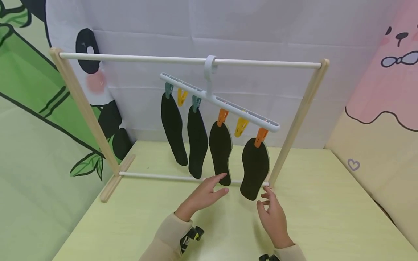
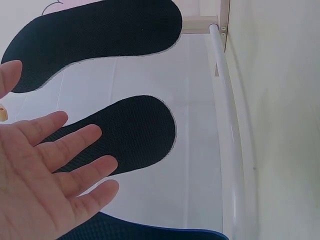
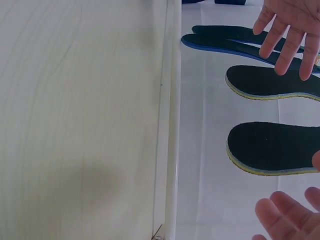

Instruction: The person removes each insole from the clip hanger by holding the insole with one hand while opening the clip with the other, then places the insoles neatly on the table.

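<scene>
Four black shoe insoles hang toe-up from a white clip hanger (image 1: 243,113). Teal clips (image 1: 168,90) hold the two left insoles, including the far-left insole (image 1: 172,127) and its neighbour (image 1: 197,143). Orange clips (image 1: 261,137) hold the third insole (image 1: 220,145) and the far-right insole (image 1: 254,166). My left hand (image 1: 203,194), fingers extended and palm turned right, overlaps the third insole's lower end in the head view. Beside the lower right edge of the far-right insole is my right hand (image 1: 273,219), its fingers loosely bent around nothing.
The hanger hooks over the upper white bar (image 1: 137,58) of a wooden-sided rack (image 1: 86,112). A lower bar (image 1: 156,176) runs near the pale yellow table (image 1: 326,214). Two yellow clips (image 1: 241,127) hang without insoles. Cartoon-printed cloth (image 1: 294,29) surrounds the table.
</scene>
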### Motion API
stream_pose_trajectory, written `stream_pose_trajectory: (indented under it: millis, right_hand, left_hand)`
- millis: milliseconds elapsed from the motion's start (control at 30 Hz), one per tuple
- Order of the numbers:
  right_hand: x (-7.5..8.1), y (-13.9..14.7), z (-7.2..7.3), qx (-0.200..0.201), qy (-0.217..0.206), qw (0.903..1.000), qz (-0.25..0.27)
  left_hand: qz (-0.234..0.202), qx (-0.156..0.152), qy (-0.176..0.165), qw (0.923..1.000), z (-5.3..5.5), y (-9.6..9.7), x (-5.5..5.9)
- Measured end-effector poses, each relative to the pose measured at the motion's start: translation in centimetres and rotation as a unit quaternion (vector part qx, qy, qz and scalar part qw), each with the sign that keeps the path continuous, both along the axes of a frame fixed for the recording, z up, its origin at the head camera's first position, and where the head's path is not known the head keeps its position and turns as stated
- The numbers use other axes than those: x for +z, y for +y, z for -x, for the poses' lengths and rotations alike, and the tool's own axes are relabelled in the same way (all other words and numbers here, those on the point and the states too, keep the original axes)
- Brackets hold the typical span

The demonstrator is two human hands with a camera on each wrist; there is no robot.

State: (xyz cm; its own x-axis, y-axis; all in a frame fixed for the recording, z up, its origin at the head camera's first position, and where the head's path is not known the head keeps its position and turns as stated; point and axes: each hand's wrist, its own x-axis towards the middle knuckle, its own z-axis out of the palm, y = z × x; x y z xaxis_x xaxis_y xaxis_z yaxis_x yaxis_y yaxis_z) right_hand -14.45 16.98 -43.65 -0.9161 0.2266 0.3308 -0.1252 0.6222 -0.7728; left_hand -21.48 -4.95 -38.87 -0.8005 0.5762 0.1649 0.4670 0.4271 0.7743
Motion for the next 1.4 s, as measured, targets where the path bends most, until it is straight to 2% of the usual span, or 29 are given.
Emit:
stream_pose_trajectory:
  millis: [267,867,1033,1233,1400]
  right_hand:
    - [0.2,-0.4,-0.3,0.008,0.015,0.9996,-0.024]
    - [-0.1,-1.7,-0.1,0.034,0.025,0.9984,-0.037]
    - [0.2,-1.9,0.0,0.034,0.035,0.9981,-0.038]
    - [0.4,-1.9,0.1,0.035,0.04,0.9975,-0.047]
    - [0.4,-1.9,0.3,0.035,0.066,0.9954,-0.06]
  left_hand:
    - [-0.003,0.0,-0.004,1.0,0.0,0.4,-0.1]
    - [-0.009,-0.006,0.003,0.9999,0.0,0.9,-0.5]
    - [0.004,0.006,-0.006,1.0,0.0,1.4,-0.4]
    - [0.014,0.005,0.029,0.9995,-0.3,1.9,0.5]
    - [0.002,-0.006,0.066,0.9978,-0.6,2.4,2.4]
